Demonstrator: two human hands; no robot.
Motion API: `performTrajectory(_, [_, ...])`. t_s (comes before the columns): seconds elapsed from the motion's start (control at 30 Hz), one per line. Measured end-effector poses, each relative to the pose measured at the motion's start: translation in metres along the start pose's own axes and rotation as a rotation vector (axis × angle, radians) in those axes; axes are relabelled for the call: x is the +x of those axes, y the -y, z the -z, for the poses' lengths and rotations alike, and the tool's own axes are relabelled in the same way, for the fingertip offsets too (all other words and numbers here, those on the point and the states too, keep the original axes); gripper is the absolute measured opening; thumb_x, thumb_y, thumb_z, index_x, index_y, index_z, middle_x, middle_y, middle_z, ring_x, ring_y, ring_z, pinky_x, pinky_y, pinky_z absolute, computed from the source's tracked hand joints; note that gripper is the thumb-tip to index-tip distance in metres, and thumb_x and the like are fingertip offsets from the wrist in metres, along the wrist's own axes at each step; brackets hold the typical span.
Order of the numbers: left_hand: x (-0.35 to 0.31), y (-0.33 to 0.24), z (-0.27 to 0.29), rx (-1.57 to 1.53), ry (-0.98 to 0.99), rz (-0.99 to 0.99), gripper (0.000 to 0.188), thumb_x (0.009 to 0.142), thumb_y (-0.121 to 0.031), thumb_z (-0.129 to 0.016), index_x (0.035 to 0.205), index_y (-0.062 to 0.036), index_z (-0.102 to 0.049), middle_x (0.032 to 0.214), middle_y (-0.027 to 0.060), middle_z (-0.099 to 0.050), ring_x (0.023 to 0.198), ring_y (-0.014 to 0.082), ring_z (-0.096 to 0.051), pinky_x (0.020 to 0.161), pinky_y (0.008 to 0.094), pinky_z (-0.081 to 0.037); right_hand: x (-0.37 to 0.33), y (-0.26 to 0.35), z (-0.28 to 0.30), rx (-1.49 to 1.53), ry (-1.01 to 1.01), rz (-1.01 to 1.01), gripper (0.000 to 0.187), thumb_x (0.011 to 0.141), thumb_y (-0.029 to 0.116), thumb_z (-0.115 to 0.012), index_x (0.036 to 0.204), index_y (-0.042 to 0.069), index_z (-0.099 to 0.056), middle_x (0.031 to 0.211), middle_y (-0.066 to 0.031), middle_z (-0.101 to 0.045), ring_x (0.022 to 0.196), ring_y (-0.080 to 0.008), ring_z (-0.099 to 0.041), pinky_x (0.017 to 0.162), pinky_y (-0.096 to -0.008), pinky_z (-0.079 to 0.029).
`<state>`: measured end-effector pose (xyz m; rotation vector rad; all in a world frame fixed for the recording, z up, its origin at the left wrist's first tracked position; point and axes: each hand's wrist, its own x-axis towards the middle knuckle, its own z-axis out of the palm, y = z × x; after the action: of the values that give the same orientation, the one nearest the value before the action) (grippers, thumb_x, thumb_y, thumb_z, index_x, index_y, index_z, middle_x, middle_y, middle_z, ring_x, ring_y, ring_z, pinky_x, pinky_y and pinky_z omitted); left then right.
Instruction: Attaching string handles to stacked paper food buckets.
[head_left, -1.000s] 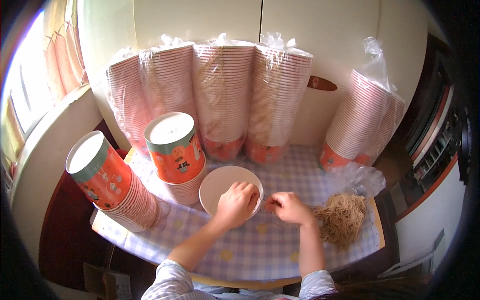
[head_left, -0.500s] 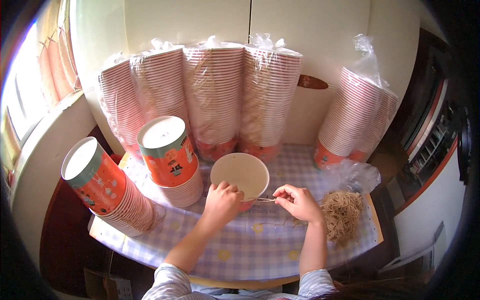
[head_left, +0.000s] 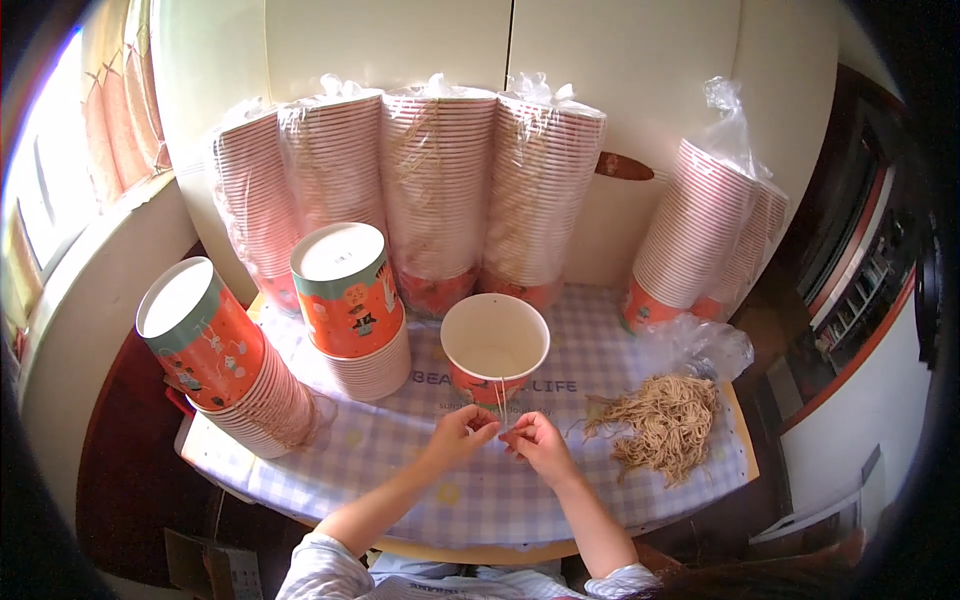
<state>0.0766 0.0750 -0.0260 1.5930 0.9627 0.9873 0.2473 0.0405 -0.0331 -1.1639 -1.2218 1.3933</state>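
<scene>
An open paper bucket (head_left: 496,338), white inside and orange-red outside, stands at the middle of the checked tablecloth. From its near rim a thin beige string (head_left: 502,395) runs down toward me in two strands, pulled fairly straight. Its lower end is between my hands, just in front of the bucket. My left hand (head_left: 462,434) is closed with fingertips pinched at the string. Facing it, my right hand (head_left: 541,445) pinches the string too. The exact grip of the fingertips is too small to make out. Neither hand touches the bucket.
A pile of beige strings (head_left: 668,428) lies at the right, by a crumpled clear plastic bag (head_left: 697,350). Two upside-down bucket stacks, one nearer (head_left: 215,350) and one farther (head_left: 350,300), stand left. Tall plastic-wrapped bucket stacks (head_left: 440,190) line the back, with more (head_left: 695,230) at right.
My hands have left the bucket's rim and come together nearer to me, drawing the string down from the rim. Before, my left hand was against the rim and my right hand held the string out sideways.
</scene>
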Motion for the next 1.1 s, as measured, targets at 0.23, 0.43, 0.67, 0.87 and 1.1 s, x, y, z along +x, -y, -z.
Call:
performTrajectory(0.23, [-0.004, 0.031, -0.015, -0.367, 0.046, 0.190, 0.013, 0.080, -0.014, -0.062, 0.086, -0.0017, -0.062, 0.080, -0.0002, -0.060, 0.075, 0.0069, -0.052, 0.070, 0.0208, -0.042, 0.005, -0.029, -0.009, 0.231, -0.027, 0.001, 0.016, 0.081, 0.004, -0.057, 0.092, 0.006, -0.044, 0.084, -0.0052, -0.060, 0.076, -0.0104, -0.058, 0.064, -0.0208, -0.046])
performTrajectory(0.43, [-0.006, 0.032, -0.015, -0.486, 0.061, 0.190, 0.014, 0.081, -0.016, -0.062, 0.087, -0.0035, -0.061, 0.081, -0.0015, -0.060, 0.075, 0.0056, -0.051, 0.068, 0.0205, -0.041, 0.007, -0.028, -0.009, -0.059, -0.168, 0.194, 0.012, 0.079, 0.009, -0.061, 0.087, 0.003, -0.055, 0.081, -0.0003, -0.055, 0.070, -0.0072, -0.052, 0.063, -0.0198, -0.043])
performTrajectory(0.67, [-0.011, 0.041, -0.015, -0.325, 0.070, 0.201, 0.015, 0.081, -0.018, -0.063, 0.088, -0.0048, -0.062, 0.080, -0.0035, -0.059, 0.070, 0.0049, -0.048, 0.063, 0.0202, -0.039, 0.007, -0.009, -0.013, -0.341, -0.189, 0.288, 0.012, 0.075, 0.013, -0.065, 0.079, 0.002, -0.062, 0.081, 0.0002, -0.053, 0.068, -0.0055, -0.048, 0.060, -0.0187, -0.039])
performTrajectory(0.87, [-0.013, 0.042, -0.019, -0.253, 0.038, 0.167, 0.015, 0.081, -0.020, -0.062, 0.085, -0.0052, -0.062, 0.075, -0.0045, -0.057, 0.066, 0.0046, -0.045, 0.059, 0.0205, -0.037, 0.011, -0.008, -0.017, -0.409, -0.226, 0.350, 0.011, 0.074, 0.012, -0.065, 0.077, 0.002, -0.061, 0.080, -0.0003, -0.054, 0.066, -0.0069, -0.048, 0.059, -0.0203, -0.039])
performTrajectory(1.1, [-0.017, 0.023, -0.018, -0.265, 0.031, 0.174, 0.014, 0.081, -0.019, -0.061, 0.083, -0.0052, -0.061, 0.071, -0.0041, -0.055, 0.064, 0.0040, -0.044, 0.057, 0.0201, -0.036, 0.017, -0.012, -0.024, -0.329, -0.289, 0.335, 0.010, 0.074, 0.011, -0.063, 0.075, 0.002, -0.060, 0.078, -0.0002, -0.053, 0.066, -0.0072, -0.048, 0.058, -0.0212, -0.039])
